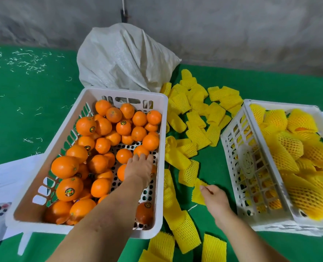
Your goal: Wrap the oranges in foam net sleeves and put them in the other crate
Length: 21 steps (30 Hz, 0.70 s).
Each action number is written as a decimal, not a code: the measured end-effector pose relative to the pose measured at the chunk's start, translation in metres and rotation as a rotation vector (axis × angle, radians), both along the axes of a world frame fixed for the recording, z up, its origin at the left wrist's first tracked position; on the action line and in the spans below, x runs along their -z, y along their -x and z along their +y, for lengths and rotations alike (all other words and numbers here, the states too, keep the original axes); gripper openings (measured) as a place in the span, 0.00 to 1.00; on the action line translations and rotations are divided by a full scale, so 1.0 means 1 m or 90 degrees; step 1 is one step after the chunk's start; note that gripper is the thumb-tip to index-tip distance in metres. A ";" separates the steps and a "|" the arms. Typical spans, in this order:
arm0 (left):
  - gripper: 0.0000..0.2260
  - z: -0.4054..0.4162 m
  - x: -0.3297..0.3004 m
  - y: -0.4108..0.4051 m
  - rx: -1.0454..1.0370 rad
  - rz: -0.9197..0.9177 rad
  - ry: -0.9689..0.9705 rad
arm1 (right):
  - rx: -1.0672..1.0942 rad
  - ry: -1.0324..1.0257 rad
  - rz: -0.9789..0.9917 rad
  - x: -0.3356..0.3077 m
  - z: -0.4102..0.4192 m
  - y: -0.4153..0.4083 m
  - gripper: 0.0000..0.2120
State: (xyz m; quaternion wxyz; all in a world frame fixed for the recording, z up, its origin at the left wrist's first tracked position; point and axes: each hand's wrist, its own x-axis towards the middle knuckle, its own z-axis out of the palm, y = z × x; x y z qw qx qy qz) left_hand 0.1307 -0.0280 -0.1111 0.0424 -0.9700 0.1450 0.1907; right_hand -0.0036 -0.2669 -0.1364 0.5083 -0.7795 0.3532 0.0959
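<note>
The white crate (pixel 162 129) on the left holds several bare oranges (pixel 85 125). My left hand (pixel 140 169) reaches into its right side and lies palm down over one orange (pixel 121 172), fingers curled round it; most of that orange is hidden under the hand. My right hand (pixel 216 200) is on the green cloth between the crates and pinches a yellow foam net sleeve (pixel 197 193) by its edge. The white crate (pixel 236 148) on the right is filled with oranges wrapped in yellow sleeves (pixel 291 144).
Several loose yellow sleeves (pixel 196 118) lie scattered on the green cloth (pixel 24 110) between and in front of the crates. A white woven sack (pixel 123 57) stands behind the left crate. Paper sheets (pixel 5 178) lie at the left edge.
</note>
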 end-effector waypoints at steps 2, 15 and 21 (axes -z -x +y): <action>0.34 0.001 -0.011 0.003 -0.034 0.027 0.019 | 0.078 -0.088 -0.044 -0.003 0.008 0.004 0.07; 0.36 0.020 -0.100 0.112 -0.444 0.216 1.146 | 0.096 -0.216 -0.261 -0.097 0.054 0.002 0.19; 0.48 0.006 -0.098 0.133 -0.436 0.527 1.321 | -0.065 0.005 -0.406 -0.135 0.093 0.002 0.01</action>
